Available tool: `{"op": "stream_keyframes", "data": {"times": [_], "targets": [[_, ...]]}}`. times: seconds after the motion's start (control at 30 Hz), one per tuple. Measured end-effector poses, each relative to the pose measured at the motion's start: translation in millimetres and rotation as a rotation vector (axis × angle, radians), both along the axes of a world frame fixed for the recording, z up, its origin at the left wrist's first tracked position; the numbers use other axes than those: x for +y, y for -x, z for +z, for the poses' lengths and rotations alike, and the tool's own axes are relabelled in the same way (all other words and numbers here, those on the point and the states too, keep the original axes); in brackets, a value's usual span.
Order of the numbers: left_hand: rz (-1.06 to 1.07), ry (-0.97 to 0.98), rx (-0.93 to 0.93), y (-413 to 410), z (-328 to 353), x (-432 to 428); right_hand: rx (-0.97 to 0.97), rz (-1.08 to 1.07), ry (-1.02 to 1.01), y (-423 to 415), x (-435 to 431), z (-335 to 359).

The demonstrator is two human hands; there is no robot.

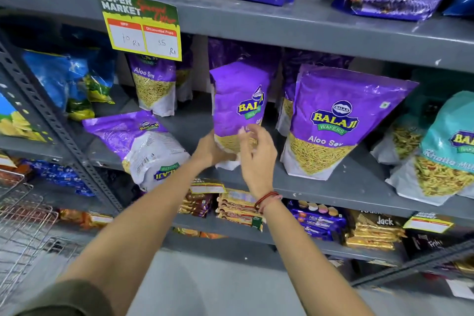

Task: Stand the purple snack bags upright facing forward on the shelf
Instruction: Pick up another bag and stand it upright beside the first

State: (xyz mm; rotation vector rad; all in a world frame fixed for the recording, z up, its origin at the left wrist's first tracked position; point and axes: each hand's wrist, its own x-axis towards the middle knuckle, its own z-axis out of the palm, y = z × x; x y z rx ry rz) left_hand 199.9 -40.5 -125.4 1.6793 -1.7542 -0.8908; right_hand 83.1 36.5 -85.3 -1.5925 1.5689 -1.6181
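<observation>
**Purple snack bags: one in hand, one down, one standing**

Purple snack bags sit along the grey middle shelf [333,187]. Going left to right:

- Fallen bag [139,146]: lies on its back at the shelf's front edge, logo upside down, barcode side up. Its lower end hangs slightly over the lip. Untouched.
- Rear bag [155,84]: upright, front out, set back under the yellow price sign [142,27].
- Held bag [237,108]: roughly upright, turned partly sideways so its logo is cut off at the right edge. Its base is just above or on the shelf; cannot tell which.
- Your left hand [210,150] grips this bag low on its left side, fingers wrapped behind it.
- Your right hand [256,154] is at the bag's lower front, fingers loosely spread and curled. Blurred; cannot tell whether they press the bag. A red thread band [266,200] circles that wrist.
- Standing bag [333,120]: upright, front facing out, just beside the held one.
- Teal bag [446,143]: far right, leaning.
</observation>
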Motion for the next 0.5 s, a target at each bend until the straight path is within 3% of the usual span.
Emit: {"op": "stream_keyframes", "data": {"times": [0.1,0.23,0.4,0.5], "targets": [[-0.07,-0.052,-0.001,-27.3,10.4,-14.4,0.074,-0.031,-0.144,26.8,-19.9,-23.5],[-0.092,-0.048,-0.105,-41.5,18.7,-30.6,0.178,0.121,-0.489,50.8,-50.8,-39.2],[-0.104,-0.046,-0.112,-50.7,29.1,-43.8,0.141,0.233,-0.595,53.8,-84.0,-34.5],[-0.075,-0.091,0.002,-59.2,29.0,-48.6,0.044,0.282,-0.593,50.2,-99.1,-34.0]]}}
